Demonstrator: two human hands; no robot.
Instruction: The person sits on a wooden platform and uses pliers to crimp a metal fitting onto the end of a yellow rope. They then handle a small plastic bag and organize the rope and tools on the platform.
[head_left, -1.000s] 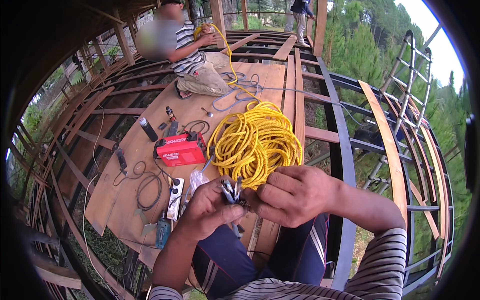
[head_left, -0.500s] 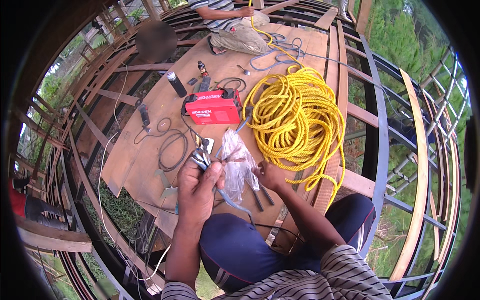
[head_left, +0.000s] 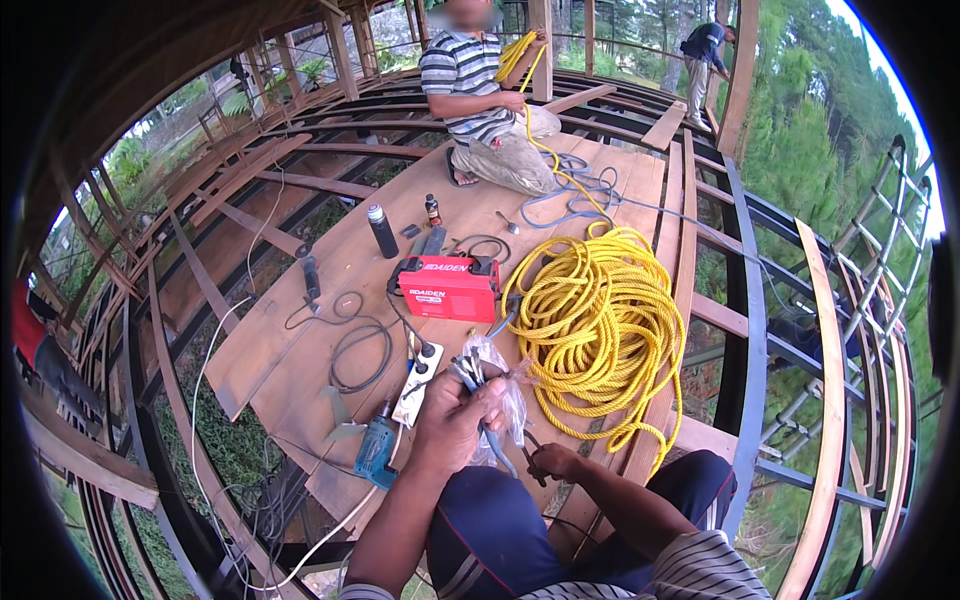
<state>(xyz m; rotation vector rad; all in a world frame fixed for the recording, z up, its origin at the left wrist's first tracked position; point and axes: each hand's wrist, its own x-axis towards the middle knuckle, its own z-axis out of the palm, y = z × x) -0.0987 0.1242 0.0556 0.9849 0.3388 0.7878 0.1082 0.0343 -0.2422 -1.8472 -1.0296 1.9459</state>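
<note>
My left hand (head_left: 452, 425) is closed around a silver metal piece with a blue-grey cable (head_left: 500, 452) hanging below it. A crumpled clear plastic bag (head_left: 512, 405) is bunched at the same hand. Lower and to the right, my right hand (head_left: 556, 462) is closed on a thin dark rod-like handle (head_left: 533, 440); its kind cannot be made out. Just beyond my hands stands a red welding machine (head_left: 450, 300). Left of my left hand lie a white power strip (head_left: 418, 385) with a black plug in it and a teal power drill (head_left: 375, 452).
A large pile of yellow rope (head_left: 605, 335) lies to the right. A black bottle (head_left: 382, 232) and a handheld power tool (head_left: 311, 280) are farther off. Another person (head_left: 480, 110) kneels on the plywood (head_left: 290, 370), holding the rope. Open gaps lie between the black beams (head_left: 745, 300).
The view has tilted up, showing more of the kneeling person. My right hand has moved down from the bag, with the dark handle in it. The power strip and drill have come into plain view.
</note>
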